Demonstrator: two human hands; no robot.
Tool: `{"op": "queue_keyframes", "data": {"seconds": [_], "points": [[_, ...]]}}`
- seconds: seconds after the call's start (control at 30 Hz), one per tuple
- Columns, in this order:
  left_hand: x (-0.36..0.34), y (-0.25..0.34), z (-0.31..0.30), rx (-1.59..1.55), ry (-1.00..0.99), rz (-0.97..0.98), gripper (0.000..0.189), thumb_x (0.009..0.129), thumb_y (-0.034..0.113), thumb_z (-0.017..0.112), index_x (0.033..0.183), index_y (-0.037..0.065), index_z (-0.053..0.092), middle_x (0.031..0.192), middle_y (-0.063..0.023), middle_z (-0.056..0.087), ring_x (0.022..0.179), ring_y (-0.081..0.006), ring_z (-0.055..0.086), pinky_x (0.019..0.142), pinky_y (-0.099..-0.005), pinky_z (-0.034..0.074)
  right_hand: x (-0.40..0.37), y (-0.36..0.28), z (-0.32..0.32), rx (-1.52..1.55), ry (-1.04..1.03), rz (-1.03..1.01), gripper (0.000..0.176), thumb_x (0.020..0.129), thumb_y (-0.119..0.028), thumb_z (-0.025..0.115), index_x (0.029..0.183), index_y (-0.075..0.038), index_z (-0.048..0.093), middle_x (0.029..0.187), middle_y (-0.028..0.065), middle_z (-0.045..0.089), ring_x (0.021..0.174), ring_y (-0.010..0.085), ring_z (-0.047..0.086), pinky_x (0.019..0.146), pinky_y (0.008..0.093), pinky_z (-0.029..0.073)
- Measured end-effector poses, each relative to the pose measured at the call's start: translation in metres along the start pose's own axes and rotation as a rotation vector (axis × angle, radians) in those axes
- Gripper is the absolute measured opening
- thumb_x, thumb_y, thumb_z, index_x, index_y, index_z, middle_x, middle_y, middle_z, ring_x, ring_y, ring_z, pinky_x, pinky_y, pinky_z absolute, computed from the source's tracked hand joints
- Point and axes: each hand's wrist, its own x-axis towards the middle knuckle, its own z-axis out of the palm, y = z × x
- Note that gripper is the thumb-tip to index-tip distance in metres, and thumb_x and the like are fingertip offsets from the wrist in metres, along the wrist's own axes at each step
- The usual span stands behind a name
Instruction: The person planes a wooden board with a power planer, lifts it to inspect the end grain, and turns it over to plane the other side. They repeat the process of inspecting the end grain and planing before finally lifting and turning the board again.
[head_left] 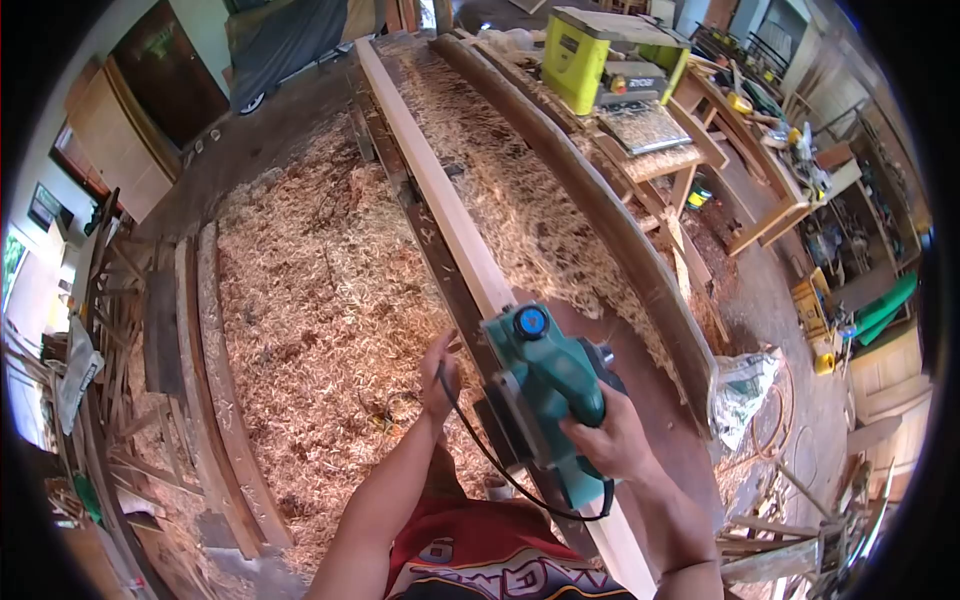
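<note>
My right hand (617,440) is wrapped round the rear handle of a green electric hand planer (545,390) with a blue-topped front knob. The planer rests on a long, pale wooden beam (430,175), which runs from below me to the far end of the bench. To the left of the planer, my left hand (440,375) has the black power cord (468,432) in its fingers, clear of the tool. From there the cord loops down to the planer's back end. The planer's underside is hidden.
Wood shavings (320,270) cover the floor on the left and lie thick right of the beam. A long dark timber (600,220) curves along the right. Beyond it stands a lime-green thickness planer (610,75). More boards (205,400) lie at left; a plastic bag (745,395) sits at right.
</note>
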Motion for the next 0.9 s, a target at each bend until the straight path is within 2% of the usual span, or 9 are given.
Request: {"op": "queue_keyframes", "data": {"seconds": [0.1,0.23,0.33,0.53,0.57,0.6,0.67,0.77,0.9], "points": [[0.059,-0.055,-0.001,-0.353,-0.084,-0.468,0.037,0.098,0.011,0.047,0.13,-0.003,0.056,0.117,-0.0152,0.066,0.101,-0.0262,0.066,0.088,-0.0371,0.053,0.097,-0.042,0.023,0.016,-0.015,0.063,0.026,0.082,-0.013,0.069,0.102,0.0,0.059,0.063,0.0056,0.057,0.055,0.0128,0.055,0.052,0.0331,0.044],[0.082,-0.106,-0.017,0.513,-0.209,-0.271,0.04,0.099,0.019,0.05,0.134,0.001,0.053,0.122,-0.0136,0.065,0.11,-0.0224,0.063,0.092,-0.0389,0.051,0.239,-0.09,0.052,-0.022,-0.009,0.0,0.028,0.082,-0.014,0.067,0.106,-0.001,0.061,0.062,0.0061,0.059,0.054,0.0141,0.057,0.052,0.033,0.047],[0.135,0.001,0.009,0.365,-0.327,-0.588,0.04,0.094,-0.004,0.04,0.13,-0.003,0.057,0.126,-0.0125,0.065,0.103,-0.0194,0.066,0.081,-0.0279,0.055,0.364,-0.129,0.075,-0.024,-0.012,-0.083,0.029,0.082,-0.016,0.065,0.107,-0.002,0.064,0.063,0.0065,0.061,0.053,0.0151,0.06,0.053,0.0338,0.049],[0.135,-0.049,-0.004,-0.249,-0.081,-0.746,0.042,0.092,-0.009,0.039,0.127,-0.002,0.059,0.129,-0.0112,0.064,0.111,-0.0194,0.065,0.084,-0.0271,0.056,0.613,-0.182,0.125,0.106,0.005,-0.124,0.049,0.099,-0.046,0.052,0.098,0.001,0.063,0.077,0.0061,0.061,0.055,0.012,0.055,0.052,0.0311,0.046],[0.13,-0.053,-0.014,-0.235,-0.098,-0.824,0.042,0.092,-0.009,0.039,0.127,-0.002,0.059,0.128,-0.0115,0.064,0.113,-0.0192,0.065,0.083,-0.0265,0.056,0.618,-0.18,0.127,0.093,-0.018,-0.106,0.052,0.1,-0.049,0.051,0.1,0.002,0.062,0.079,0.0069,0.06,0.056,0.0122,0.056,0.054,0.031,0.047],[0.121,-0.074,-0.022,-0.34,-0.02,-0.526,0.035,0.097,-0.002,0.039,0.124,0.0,0.061,0.123,-0.0116,0.066,0.108,-0.0183,0.066,0.075,-0.0249,0.053,0.62,-0.179,0.126,0.084,-0.037,-0.095,0.054,0.1,-0.051,0.049,0.101,0.002,0.062,0.081,0.0077,0.06,0.058,0.0125,0.057,0.055,0.0309,0.047],[0.123,-0.08,-0.064,0.022,0.075,-0.718,0.028,0.1,0.012,0.045,0.117,0.001,0.064,0.112,-0.0113,0.068,0.098,-0.0162,0.066,0.07,-0.025,0.05,0.6,-0.175,0.117,0.039,-0.071,-0.081,0.054,0.101,-0.052,0.048,0.104,0.001,0.058,0.08,0.0078,0.058,0.061,0.0128,0.057,0.059,0.0301,0.047],[0.12,-0.074,-0.119,0.12,0.565,-0.515,0.022,0.096,0.018,0.052,0.098,0.003,0.068,0.094,-0.0062,0.069,0.08,-0.016,0.063,0.066,-0.0286,0.047,0.489,-0.143,0.097,0.166,-0.099,-0.093,0.05,0.103,-0.049,0.045,0.103,0.0,0.056,0.079,0.0061,0.056,0.059,0.0121,0.055,0.058,0.0296,0.045],[0.112,-0.036,-0.151,0.467,0.416,-0.271,0.022,0.098,0.015,0.049,0.101,-0.001,0.065,0.098,-0.0105,0.068,0.088,-0.0196,0.064,0.081,-0.034,0.053,0.274,-0.081,0.054,0.101,-0.058,-0.066,0.037,0.103,-0.037,0.049,0.103,-0.001,0.056,0.062,0.0021,0.053,0.054,0.0126,0.056,0.051,0.0306,0.043]]}}
